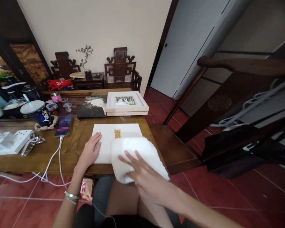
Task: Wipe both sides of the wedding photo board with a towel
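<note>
A flat white panel (104,134) lies at the table's front edge, with a small gold bear-shaped piece (117,133) near its middle. My left hand (91,148) rests open on the panel's left side, fingers stretched out. A fluffy white cloth (142,146) covers the panel's right part and hangs past the table edge. My right hand (140,169) is on the cloth, gripping it with fingers spread over its top. The cloth hides part of the panel and the lower end of the gold piece.
Behind the panel lie a framed photo (139,102) and a dark photo print (87,107). To the left are a phone (63,125) on a charging cable, a lidded cup (39,112), and a power strip (22,139). A wooden chair (213,91) stands right.
</note>
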A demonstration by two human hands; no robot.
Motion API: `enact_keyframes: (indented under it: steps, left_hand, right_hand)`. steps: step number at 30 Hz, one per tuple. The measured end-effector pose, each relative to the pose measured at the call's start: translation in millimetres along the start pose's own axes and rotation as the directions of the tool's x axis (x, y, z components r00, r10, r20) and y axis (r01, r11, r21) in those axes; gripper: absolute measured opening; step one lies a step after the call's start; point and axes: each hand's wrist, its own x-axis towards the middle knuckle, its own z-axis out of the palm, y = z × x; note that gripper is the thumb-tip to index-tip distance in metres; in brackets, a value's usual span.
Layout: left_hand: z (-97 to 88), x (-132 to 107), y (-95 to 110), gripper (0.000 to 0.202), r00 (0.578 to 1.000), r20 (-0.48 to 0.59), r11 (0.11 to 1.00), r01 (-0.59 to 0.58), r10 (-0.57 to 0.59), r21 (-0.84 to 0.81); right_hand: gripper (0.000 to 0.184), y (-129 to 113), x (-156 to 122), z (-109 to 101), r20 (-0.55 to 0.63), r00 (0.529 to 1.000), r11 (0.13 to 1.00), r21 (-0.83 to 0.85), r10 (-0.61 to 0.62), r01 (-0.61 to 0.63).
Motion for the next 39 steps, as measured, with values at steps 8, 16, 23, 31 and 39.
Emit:
enact_keyframes:
  steps: [8, 16, 23, 31, 39]
  left_hand:
    - [0.5, 0.3, -1.2, 0.045, 1.000, -0.002, 1.000, 0.000, 0.000, -0.008]
    - [-0.2, 0.7, 1.7, 0.043, 1.000, 0.002, 0.999, 0.018, -0.018, -0.030]
    - [-0.2, 0.5, 2.1, 0.043, 1.000, 0.006, 1.000, 0.005, -0.005, -0.007]
    - [0.0, 0.0, -0.1, 0.041, 1.000, -0.005, 1.000, 0.000, 0.000, -0.029]
    - [0.5, 0.1, 0.1, 0.042, 1.000, 0.004, 1.000, 0.020, -0.020, -0.016]
  right_hand:
    - [0.056, 51.2, 90.1, -17.4, -0.107, 0.980, 0.980, -0.093, 0.165, -0.175]
    - [0.051, 19.4, 60.5, -1.1, -0.063, 0.997, 0.995, -0.092, 0.037, -0.042]
    - [0.044, -17.0, 10.8, 0.7, 0.034, 0.991, 0.991, 0.006, -0.131, 0.131]
    - [0.060, 34.7, 80.7, -17.3, -0.017, 0.999, 0.999, -0.036, 0.036, -0.037]
    - [0.051, 22.3, 78.1, -7.7, -0.011, 0.999, 0.991, -0.128, 0.038, -0.040]
